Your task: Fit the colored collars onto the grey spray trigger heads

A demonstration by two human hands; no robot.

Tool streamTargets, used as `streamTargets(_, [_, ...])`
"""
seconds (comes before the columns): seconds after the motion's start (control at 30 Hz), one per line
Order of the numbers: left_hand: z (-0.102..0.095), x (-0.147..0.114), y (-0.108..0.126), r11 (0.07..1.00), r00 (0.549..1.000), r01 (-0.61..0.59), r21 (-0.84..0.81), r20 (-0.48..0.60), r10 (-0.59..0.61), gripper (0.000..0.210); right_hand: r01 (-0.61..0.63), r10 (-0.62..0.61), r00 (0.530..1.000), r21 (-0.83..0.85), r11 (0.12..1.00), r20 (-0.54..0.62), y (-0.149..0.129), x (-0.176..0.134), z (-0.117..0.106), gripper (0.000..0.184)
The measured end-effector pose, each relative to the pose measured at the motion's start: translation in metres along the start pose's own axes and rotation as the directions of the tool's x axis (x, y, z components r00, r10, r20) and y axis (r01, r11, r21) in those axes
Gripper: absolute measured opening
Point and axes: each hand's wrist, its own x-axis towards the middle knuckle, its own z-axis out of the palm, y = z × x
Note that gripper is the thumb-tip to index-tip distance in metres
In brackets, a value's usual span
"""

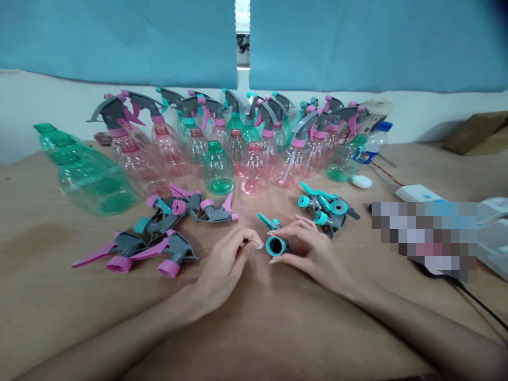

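Note:
My right hand (pixel 307 246) grips a grey and teal trigger spray head (pixel 277 245) between thumb and fingers, its round threaded collar turned toward me. Close by on its left, my left hand (pixel 230 254) is closed in a pinch on a small white ring-like piece (pixel 256 243), apart from the collar. To the left lie several loose pink and grey spray heads (pixel 170 254), with a teal one among them. Beyond my right hand is a pile of teal and grey spray heads (pixel 331 209).
Pink and green spray bottles (pixel 254 169) stand in rows behind, many with heads fitted. Green bottles (pixel 95 180) stand or lean at the left. At the right are a white round case (pixel 362 181), a blurred-out flat object (pixel 424 238), a black cable (pixel 480 304) and a cardboard box (pixel 476 132).

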Motion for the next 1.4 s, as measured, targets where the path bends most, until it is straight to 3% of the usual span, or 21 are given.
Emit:
streamTargets(0.17, [0.0022, -0.0021, -0.0019, 0.998, 0.999, -0.037, -0.048, 0.013, 0.038, 0.014, 0.043, -0.043, 0.999, -0.006, 0.999, 0.014, 0.0007, 0.0005, 0.0011, 0.029])
streamTargets(0.33, [0.0031, -0.0058, -0.0029, 0.992, 0.996, -0.025, -0.124, -0.093, 0.013, 0.007, 0.093, -0.093, 0.996, 0.020, 0.995, 0.013, 0.0033, -0.0001, 0.0042, 0.032])
streamTargets(0.5, [-0.0002, -0.0047, -0.0001, 0.995, 0.994, -0.087, -0.055, -0.073, 0.083, 0.015, 0.121, -0.121, 0.993, 0.059, 0.991, -0.003, 0.0026, 0.0004, 0.0054, 0.034])
streamTargets(0.63, [0.0005, -0.0040, 0.0002, 0.977, 0.974, -0.211, 0.011, -0.085, 0.211, 0.015, 0.127, -0.128, 0.992, 0.098, 0.987, 0.005, -0.0001, 0.0000, 0.0069, 0.034])
streamTargets(0.73, [0.0025, -0.0057, 0.0001, 0.976, 0.972, -0.216, 0.043, -0.089, 0.219, 0.010, 0.138, -0.137, 0.990, 0.106, 0.985, -0.010, -0.0008, -0.0008, 0.0080, 0.031])
streamTargets(0.87, [0.0032, -0.0076, 0.0015, 0.957, 0.947, -0.273, 0.100, -0.147, 0.286, 0.008, 0.133, -0.132, 0.991, 0.115, 0.984, -0.011, -0.0012, -0.0011, 0.0071, 0.031])
streamTargets(1.03, [0.0022, -0.0073, 0.0039, 0.864, 0.872, -0.475, 0.167, -0.043, 0.488, 0.014, 0.117, -0.118, 0.993, 0.136, 0.984, -0.001, -0.0012, -0.0016, 0.0039, 0.029])
streamTargets(1.17, [0.0031, -0.0074, 0.0033, 0.846, 0.863, -0.502, 0.182, 0.037, 0.504, 0.021, 0.116, -0.115, 0.993, 0.143, 0.983, -0.020, 0.0003, -0.0032, 0.0028, 0.026])
streamTargets(1.4, [0.0039, -0.0092, 0.0014, 0.825, 0.852, -0.519, 0.223, 0.065, 0.519, 0.020, 0.129, -0.127, 0.992, 0.125, 0.984, -0.025, 0.0021, -0.0043, 0.0027, 0.026])
